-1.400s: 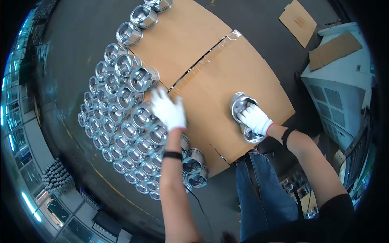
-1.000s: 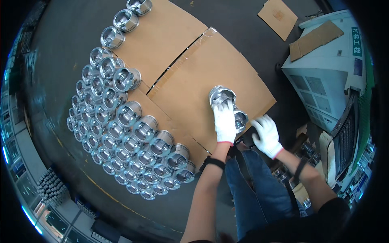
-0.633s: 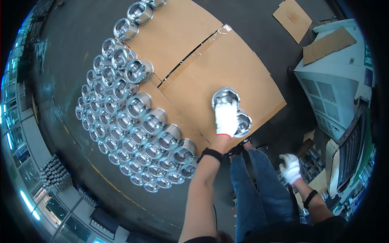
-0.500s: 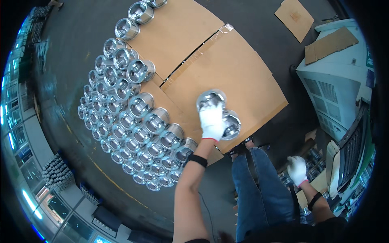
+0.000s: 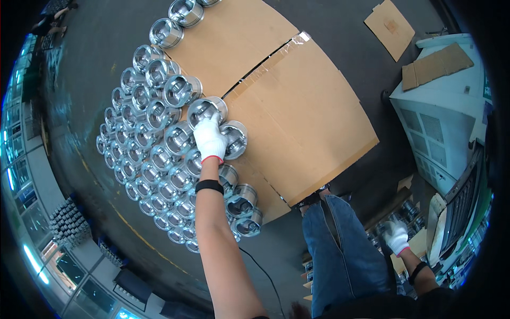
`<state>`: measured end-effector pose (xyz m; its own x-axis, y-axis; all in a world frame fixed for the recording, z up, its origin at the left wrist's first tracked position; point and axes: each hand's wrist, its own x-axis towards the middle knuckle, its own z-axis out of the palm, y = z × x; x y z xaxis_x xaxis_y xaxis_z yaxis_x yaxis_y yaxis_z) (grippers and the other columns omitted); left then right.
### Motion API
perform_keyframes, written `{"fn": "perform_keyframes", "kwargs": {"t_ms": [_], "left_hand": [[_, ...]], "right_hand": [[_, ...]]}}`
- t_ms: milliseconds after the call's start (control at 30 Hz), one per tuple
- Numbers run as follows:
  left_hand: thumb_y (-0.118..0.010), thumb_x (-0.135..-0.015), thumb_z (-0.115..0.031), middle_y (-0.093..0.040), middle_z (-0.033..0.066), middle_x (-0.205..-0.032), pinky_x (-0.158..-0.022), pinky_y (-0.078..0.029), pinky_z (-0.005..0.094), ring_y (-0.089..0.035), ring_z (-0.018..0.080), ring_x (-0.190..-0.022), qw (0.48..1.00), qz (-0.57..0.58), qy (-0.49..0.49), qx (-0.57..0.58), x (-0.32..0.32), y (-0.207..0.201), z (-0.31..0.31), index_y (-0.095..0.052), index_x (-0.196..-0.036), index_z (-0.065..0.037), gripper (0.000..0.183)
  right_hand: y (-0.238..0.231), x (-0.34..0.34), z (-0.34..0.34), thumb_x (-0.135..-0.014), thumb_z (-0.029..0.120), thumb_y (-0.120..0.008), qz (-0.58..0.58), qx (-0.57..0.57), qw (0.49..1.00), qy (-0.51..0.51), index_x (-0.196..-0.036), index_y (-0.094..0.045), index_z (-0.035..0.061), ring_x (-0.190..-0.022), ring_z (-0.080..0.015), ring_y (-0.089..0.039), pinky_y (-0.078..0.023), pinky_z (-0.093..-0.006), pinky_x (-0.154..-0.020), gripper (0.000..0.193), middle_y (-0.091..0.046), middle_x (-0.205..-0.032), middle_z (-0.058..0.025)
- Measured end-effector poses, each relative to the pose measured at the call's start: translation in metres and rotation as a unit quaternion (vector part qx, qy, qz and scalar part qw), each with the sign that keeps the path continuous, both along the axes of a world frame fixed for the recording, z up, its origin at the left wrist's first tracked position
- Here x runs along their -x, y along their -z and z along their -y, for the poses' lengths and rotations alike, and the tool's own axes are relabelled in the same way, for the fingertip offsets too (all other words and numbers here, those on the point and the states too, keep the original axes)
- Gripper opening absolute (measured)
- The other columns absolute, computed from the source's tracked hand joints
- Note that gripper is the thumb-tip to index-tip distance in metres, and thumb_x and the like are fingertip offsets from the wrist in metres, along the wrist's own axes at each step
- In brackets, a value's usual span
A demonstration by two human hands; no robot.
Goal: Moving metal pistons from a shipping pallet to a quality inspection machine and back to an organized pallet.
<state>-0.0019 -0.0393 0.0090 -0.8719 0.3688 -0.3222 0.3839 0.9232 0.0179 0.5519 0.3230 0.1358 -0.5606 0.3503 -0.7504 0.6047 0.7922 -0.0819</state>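
Observation:
My left hand [image 5: 210, 137], in a white knitted glove, grips a shiny metal piston [image 5: 200, 111], its fingers reaching into the hollow. A second piston [image 5: 237, 139] sits against the right side of that glove, partly covered by it. Both are beside the packed rows of pistons [image 5: 162, 157] on the cardboard's left part. Low on the right, my right hand [image 5: 396, 236], also gloved in white, hovers by more pistons [image 5: 410, 210] in a cardboard box. Motion smears its fingers, so its grip does not show.
Brown cardboard sheets [image 5: 297, 122] cover the work surface, with a taped seam between them. A pale machine cabinet [image 5: 435, 117] stands at the right, bearing a cardboard piece [image 5: 438, 66]. Another cardboard piece [image 5: 390, 31] lies on the floor. A dark cable [image 5: 265, 274] runs below my left arm.
My left hand has carried two pistons leftward across the cardboard, up to the rows. My right hand has shifted slightly down and right, beside the boxed pistons.

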Motion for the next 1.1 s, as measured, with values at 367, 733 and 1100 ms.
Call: {"fn": "perform_keyframes", "kwargs": {"t_ms": [367, 733, 1100], "left_hand": [[-0.067, -0.062, -0.005, -0.063, 0.0174, -0.093, -0.084, -0.047, 0.0416, -0.06, 0.0336, -0.092, 1.0, 0.002, 0.024, 0.011, 0.006, 0.008, 0.016, -0.063, -0.107, -0.008, 0.045], [-0.062, -0.072, -0.007, -0.045, 0.0162, -0.13, -0.103, -0.031, 0.0454, -0.042, 0.0341, -0.121, 0.994, -0.041, 0.014, 0.104, -0.039, -0.047, -0.005, -0.041, -0.134, -0.01, 0.067], [-0.065, -0.077, -0.045, -0.052, 0.0191, -0.133, -0.104, -0.038, 0.0371, -0.049, 0.032, -0.123, 0.849, 0.444, -0.284, 0.023, -0.414, -0.191, 0.15, -0.05, -0.132, -0.005, 0.069]], "right_hand": [[-0.013, -0.039, -0.007, -0.068, 0.018, -0.067, 0.054, -0.011, 0.998, 0.018, -0.098, -0.068, 0.0081, -0.09, -0.0357, -0.059, -0.046, -0.044, -0.085, 0.031, -0.064, -0.095, -0.0169], [-0.029, -0.054, 0.014, -0.071, 0.023, -0.064, 0.061, 0.022, 0.997, 0.052, -0.092, -0.071, 0.0065, -0.087, -0.0369, -0.062, -0.048, -0.0443, -0.081, 0.028, -0.066, -0.091, -0.0194], [-0.107, -0.127, 0.046, -0.077, 0.032, -0.063, 0.104, 0.053, 0.975, 0.187, -0.102, -0.068, 0.0112, -0.098, -0.0357, -0.062, -0.049, -0.0396, -0.085, 0.034, -0.067, -0.103, -0.0166]]}}
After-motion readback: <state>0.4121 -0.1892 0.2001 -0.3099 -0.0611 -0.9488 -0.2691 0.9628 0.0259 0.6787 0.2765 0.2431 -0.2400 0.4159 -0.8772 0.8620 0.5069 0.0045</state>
